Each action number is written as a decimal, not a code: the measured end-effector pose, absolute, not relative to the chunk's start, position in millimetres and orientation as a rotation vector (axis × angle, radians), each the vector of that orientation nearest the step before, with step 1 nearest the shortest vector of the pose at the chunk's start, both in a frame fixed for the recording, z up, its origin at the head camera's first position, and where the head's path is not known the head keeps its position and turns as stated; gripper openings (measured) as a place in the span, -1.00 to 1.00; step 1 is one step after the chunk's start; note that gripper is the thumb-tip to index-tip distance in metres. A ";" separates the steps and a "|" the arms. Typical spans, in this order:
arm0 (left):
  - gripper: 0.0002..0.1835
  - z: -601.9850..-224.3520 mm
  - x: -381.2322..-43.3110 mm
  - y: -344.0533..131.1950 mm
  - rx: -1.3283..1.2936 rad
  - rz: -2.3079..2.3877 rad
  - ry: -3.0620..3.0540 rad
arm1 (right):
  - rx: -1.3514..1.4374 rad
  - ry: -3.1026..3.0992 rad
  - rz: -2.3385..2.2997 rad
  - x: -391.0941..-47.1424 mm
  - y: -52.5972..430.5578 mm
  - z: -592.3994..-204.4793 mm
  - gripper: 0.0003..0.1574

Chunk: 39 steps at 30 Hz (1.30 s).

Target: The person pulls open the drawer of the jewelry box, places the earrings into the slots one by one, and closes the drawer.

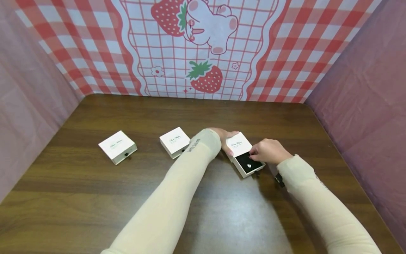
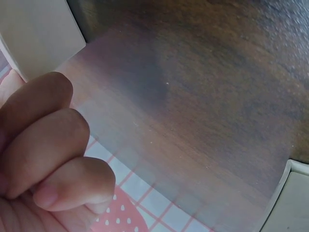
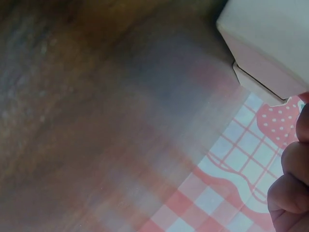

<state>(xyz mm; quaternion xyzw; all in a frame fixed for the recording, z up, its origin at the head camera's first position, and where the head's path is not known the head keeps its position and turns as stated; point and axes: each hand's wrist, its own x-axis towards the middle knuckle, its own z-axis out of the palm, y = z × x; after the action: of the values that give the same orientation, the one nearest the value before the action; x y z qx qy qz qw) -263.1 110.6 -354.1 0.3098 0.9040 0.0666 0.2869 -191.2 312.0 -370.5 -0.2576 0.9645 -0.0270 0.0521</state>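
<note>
A small white gift box [image 1: 238, 144] with green lettering stands half slid open on the right of the table. Its drawer [image 1: 248, 171] has a black insert [image 1: 243, 160], and a small silvery piece of jewellery [image 1: 249, 165] sits on that. My left hand [image 1: 223, 138] grips the box's sleeve from the left, thumb and fingers on its sides. Over the drawer's right side, my right hand [image 1: 269, 151] pinches a tiny item at the insert; its kind is too small to tell. Curled fingers [image 2: 53, 140] show in the left wrist view, as do fingers [image 3: 294, 162] in the right wrist view.
Two more closed white boxes stand to the left: one box [image 1: 175, 141] near my left forearm, another box [image 1: 117, 145] farther left. All are on the brown wooden table [image 1: 79, 197]. A red-and-white checked cloth [image 1: 196, 53] hangs behind, with pink curtains [image 1: 358, 70] at the sides.
</note>
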 end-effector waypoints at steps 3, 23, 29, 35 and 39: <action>0.06 -354.7 -263.3 110.5 0.826 0.178 2.418 | -0.779 2.932 -0.082 -190.8 311.0 -370.1 -0.86; 0.10 -363.6 -271.4 113.8 0.805 0.188 2.409 | -0.706 2.946 -0.285 -190.9 316.4 -382.1 -0.83; 0.05 -355.1 -262.8 108.2 0.857 0.198 2.409 | -0.604 2.912 -0.331 -187.5 315.3 -378.3 -0.76; 0.04 -352.8 -260.7 106.3 0.838 0.202 2.411 | -0.491 2.899 -0.411 -186.1 316.0 -376.9 -0.75; 0.04 -353.3 -261.7 106.3 0.841 0.206 2.409 | -0.430 2.875 -0.493 -186.9 318.1 -379.2 -0.74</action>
<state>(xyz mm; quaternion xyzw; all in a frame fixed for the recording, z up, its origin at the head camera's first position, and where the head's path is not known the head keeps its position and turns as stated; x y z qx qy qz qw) -261.7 106.3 -353.3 0.3147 0.9016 0.0770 0.2867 -186.9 318.1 -379.2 -0.1452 0.9705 -0.1665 0.0962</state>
